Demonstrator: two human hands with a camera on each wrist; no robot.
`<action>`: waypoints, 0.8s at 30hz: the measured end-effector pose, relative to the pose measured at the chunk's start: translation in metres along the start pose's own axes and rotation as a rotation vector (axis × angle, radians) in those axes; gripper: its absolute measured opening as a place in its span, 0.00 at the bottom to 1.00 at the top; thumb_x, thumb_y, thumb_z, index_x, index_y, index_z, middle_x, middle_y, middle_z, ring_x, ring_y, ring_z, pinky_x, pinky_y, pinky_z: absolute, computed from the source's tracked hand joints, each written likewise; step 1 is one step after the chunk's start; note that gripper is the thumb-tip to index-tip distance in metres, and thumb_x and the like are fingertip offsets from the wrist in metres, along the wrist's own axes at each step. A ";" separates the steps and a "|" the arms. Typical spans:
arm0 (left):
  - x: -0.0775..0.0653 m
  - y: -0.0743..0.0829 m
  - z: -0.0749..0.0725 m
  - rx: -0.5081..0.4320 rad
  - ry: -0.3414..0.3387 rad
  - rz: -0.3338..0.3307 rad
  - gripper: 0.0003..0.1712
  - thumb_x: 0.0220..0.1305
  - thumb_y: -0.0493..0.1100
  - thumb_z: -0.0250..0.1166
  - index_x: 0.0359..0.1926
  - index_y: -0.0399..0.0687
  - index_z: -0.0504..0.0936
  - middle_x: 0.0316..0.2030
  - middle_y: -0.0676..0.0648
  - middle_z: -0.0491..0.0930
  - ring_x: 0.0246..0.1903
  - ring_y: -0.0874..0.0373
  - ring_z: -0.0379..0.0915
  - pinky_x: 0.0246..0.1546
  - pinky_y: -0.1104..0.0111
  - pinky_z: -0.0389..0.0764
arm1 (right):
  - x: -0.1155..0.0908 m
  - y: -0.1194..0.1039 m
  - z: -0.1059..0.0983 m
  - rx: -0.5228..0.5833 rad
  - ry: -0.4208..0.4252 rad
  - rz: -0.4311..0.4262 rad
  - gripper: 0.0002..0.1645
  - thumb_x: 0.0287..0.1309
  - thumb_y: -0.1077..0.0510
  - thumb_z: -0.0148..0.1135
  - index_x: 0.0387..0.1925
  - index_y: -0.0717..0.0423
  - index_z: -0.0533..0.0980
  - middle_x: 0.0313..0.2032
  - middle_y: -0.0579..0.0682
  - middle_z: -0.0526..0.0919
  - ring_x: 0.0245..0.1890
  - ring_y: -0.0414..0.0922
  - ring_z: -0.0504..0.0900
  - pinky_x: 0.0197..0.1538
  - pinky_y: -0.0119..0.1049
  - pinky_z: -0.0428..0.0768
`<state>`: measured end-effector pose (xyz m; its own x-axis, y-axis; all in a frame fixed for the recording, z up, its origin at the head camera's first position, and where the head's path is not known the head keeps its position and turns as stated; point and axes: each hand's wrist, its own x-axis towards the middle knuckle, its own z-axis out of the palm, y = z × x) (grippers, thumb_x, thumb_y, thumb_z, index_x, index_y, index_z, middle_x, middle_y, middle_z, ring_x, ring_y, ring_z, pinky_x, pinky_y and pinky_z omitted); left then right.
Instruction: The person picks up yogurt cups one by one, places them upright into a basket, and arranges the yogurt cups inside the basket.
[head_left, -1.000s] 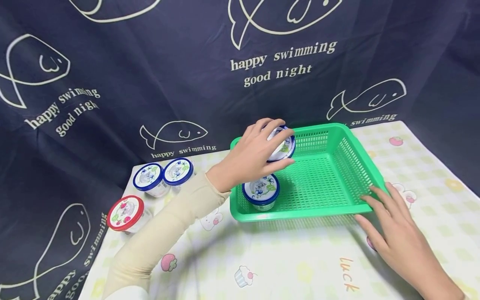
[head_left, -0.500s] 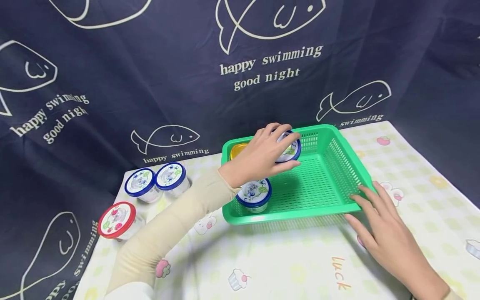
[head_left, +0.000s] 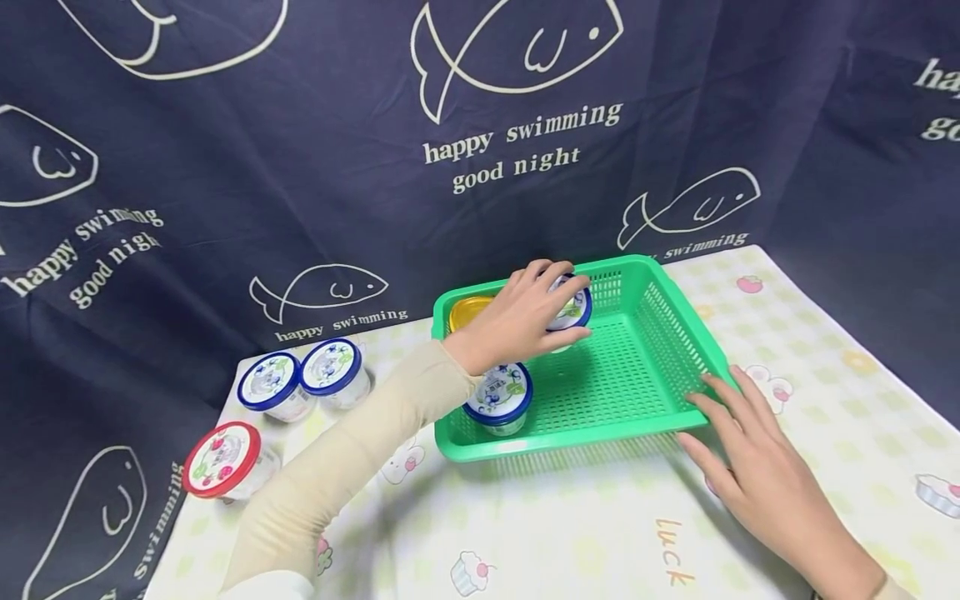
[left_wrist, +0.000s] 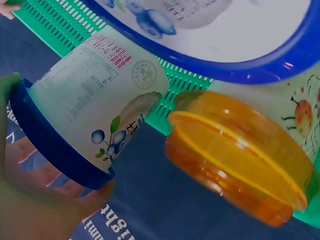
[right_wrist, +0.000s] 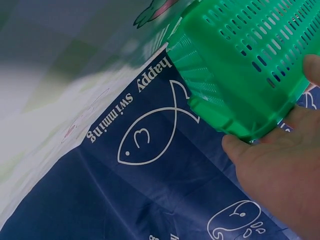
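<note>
A dark blue cloth with white fish outlines and the words "happy swimming good night" fills the upper part of the head view. Below it lies a pale checked tablecloth printed with small cupcakes, bunnies and the word "luck", lower right of centre.

A green basket with slotted walls sits right of centre. The left hand, its arm in a beige sleeve, reaches across the basket's left part, fingers spread around the lid of a blue-lidded tub near the far wall. The left wrist view shows that hand gripping the tub by its lid, blueberries printed on the side; whether its base touches the basket floor cannot be told. A yellow-lidded tub stands in the basket's upper left corner, partly behind the hand, and a second blue-lidded tub in the lower left corner.

The right hand, at lower right, holds the basket's near right corner, fingers over the rim and thumb at the outer side.

On the tablecloth at the left of the frame, two more blue-lidded tubs stand side by side, and a red-lidded tub stands below them.
</note>
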<state>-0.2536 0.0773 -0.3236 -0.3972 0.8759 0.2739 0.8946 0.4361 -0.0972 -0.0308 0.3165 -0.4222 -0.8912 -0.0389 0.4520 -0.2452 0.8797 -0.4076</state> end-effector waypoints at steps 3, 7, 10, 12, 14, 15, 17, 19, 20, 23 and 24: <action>0.001 0.000 0.004 0.004 -0.017 0.001 0.36 0.70 0.68 0.52 0.71 0.55 0.66 0.67 0.45 0.66 0.65 0.48 0.59 0.62 0.55 0.66 | -0.001 0.000 0.000 0.001 -0.004 0.006 0.31 0.63 0.52 0.67 0.64 0.58 0.70 0.70 0.60 0.62 0.78 0.53 0.42 0.75 0.54 0.47; 0.002 -0.001 0.007 0.007 -0.026 -0.001 0.37 0.70 0.68 0.52 0.71 0.55 0.66 0.67 0.45 0.66 0.65 0.47 0.59 0.62 0.55 0.66 | -0.001 -0.001 0.000 0.001 -0.003 0.007 0.31 0.63 0.52 0.67 0.64 0.58 0.71 0.70 0.60 0.63 0.78 0.53 0.42 0.75 0.53 0.47; 0.003 -0.002 0.009 0.013 -0.030 -0.007 0.37 0.70 0.69 0.52 0.71 0.55 0.66 0.67 0.45 0.66 0.65 0.47 0.60 0.62 0.55 0.66 | 0.000 0.000 0.000 0.001 -0.001 0.003 0.31 0.63 0.52 0.67 0.64 0.58 0.71 0.70 0.60 0.63 0.78 0.53 0.42 0.75 0.52 0.47; 0.004 -0.003 0.010 0.012 -0.036 -0.011 0.38 0.70 0.69 0.52 0.71 0.54 0.66 0.67 0.45 0.66 0.65 0.47 0.60 0.62 0.55 0.66 | 0.000 0.000 0.000 0.002 0.002 0.001 0.31 0.62 0.52 0.67 0.64 0.58 0.71 0.70 0.60 0.63 0.78 0.53 0.42 0.75 0.52 0.47; 0.006 -0.003 0.011 0.010 -0.041 -0.013 0.38 0.70 0.69 0.52 0.71 0.54 0.66 0.68 0.44 0.66 0.65 0.47 0.60 0.62 0.54 0.66 | 0.000 0.000 0.000 0.002 0.006 -0.002 0.31 0.62 0.52 0.67 0.64 0.58 0.71 0.70 0.60 0.63 0.78 0.53 0.42 0.75 0.52 0.47; 0.006 -0.004 0.012 0.012 -0.046 -0.014 0.38 0.70 0.69 0.52 0.71 0.54 0.66 0.68 0.43 0.65 0.65 0.46 0.60 0.62 0.54 0.66 | 0.000 0.000 0.000 0.002 0.008 -0.005 0.31 0.62 0.52 0.67 0.64 0.58 0.71 0.70 0.60 0.63 0.78 0.53 0.43 0.75 0.52 0.47; 0.007 -0.005 0.014 0.015 -0.057 -0.018 0.39 0.70 0.69 0.52 0.72 0.54 0.66 0.68 0.43 0.65 0.65 0.46 0.60 0.62 0.54 0.66 | 0.000 0.001 0.000 0.002 0.011 -0.010 0.32 0.62 0.52 0.67 0.64 0.58 0.71 0.70 0.60 0.63 0.78 0.53 0.43 0.75 0.51 0.46; 0.009 -0.005 0.016 0.024 -0.070 -0.019 0.39 0.70 0.69 0.52 0.72 0.54 0.66 0.68 0.43 0.65 0.65 0.46 0.60 0.62 0.54 0.66 | 0.000 0.001 0.000 0.001 0.013 -0.014 0.32 0.62 0.52 0.68 0.64 0.58 0.71 0.70 0.60 0.64 0.78 0.53 0.43 0.75 0.51 0.46; 0.009 -0.006 0.017 0.029 -0.080 -0.021 0.39 0.70 0.70 0.51 0.72 0.54 0.65 0.68 0.43 0.65 0.65 0.46 0.60 0.62 0.54 0.66 | 0.000 0.001 0.000 0.001 0.013 -0.016 0.31 0.62 0.52 0.68 0.64 0.58 0.71 0.70 0.60 0.64 0.78 0.53 0.43 0.75 0.51 0.46; 0.011 -0.006 0.019 0.029 -0.108 -0.025 0.39 0.69 0.70 0.52 0.72 0.55 0.65 0.68 0.43 0.65 0.65 0.47 0.60 0.63 0.54 0.66 | 0.000 0.001 0.000 0.002 0.014 -0.017 0.31 0.62 0.52 0.68 0.64 0.57 0.71 0.70 0.60 0.64 0.78 0.54 0.43 0.75 0.51 0.46; 0.012 -0.007 0.020 0.027 -0.120 -0.027 0.39 0.69 0.70 0.51 0.73 0.55 0.64 0.68 0.43 0.65 0.65 0.47 0.60 0.63 0.54 0.66 | 0.000 0.001 0.000 0.002 0.014 -0.017 0.31 0.62 0.52 0.68 0.63 0.57 0.71 0.69 0.60 0.64 0.78 0.53 0.43 0.75 0.51 0.46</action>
<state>-0.2683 0.0889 -0.3387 -0.4439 0.8816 0.1607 0.8782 0.4636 -0.1174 -0.0306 0.3175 -0.4229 -0.8817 -0.0471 0.4694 -0.2607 0.8779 -0.4016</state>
